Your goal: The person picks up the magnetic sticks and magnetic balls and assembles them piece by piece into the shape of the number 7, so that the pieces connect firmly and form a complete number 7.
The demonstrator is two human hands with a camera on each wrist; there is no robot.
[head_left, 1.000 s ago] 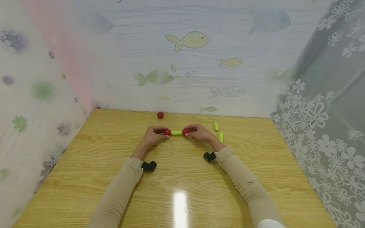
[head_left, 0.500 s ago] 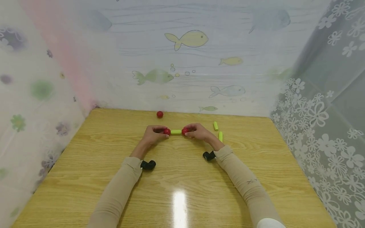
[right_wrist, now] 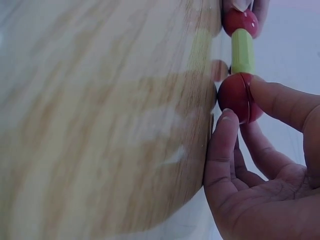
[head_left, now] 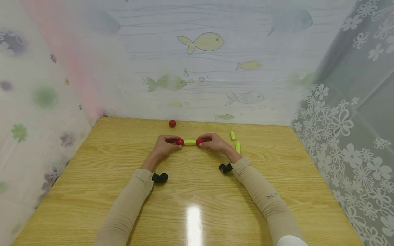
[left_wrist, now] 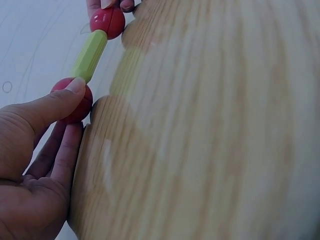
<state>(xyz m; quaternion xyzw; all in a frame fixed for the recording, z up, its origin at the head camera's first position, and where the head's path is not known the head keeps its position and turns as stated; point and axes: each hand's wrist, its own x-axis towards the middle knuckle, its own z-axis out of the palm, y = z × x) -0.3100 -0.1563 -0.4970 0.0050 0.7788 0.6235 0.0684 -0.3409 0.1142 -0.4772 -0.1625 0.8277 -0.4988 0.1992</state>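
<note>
A yellow-green rod [head_left: 189, 142] lies sideways between two red balls, touching one at each end. My left hand [head_left: 164, 146] pinches the left red ball [left_wrist: 79, 106] between thumb and fingers. On the other side, my right hand [head_left: 213, 142] pinches the right red ball [right_wrist: 235, 97] in the same way. Both wrist views show the rod in line with the balls, low over the wooden table. Whether the rod's ends sit inside holes in the balls is hidden.
A third red ball [head_left: 172, 123] rests near the table's back edge. Two more yellow-green rods, one farther back [head_left: 232, 136] and one nearer [head_left: 238, 147], lie right of my right hand. Patterned curtains [head_left: 200, 85] hang behind and beside the wooden table [head_left: 191, 184].
Both hands keep their hold on the red balls with the rod between them. The whole view has shifted slightly; nothing on the table has visibly moved.
</note>
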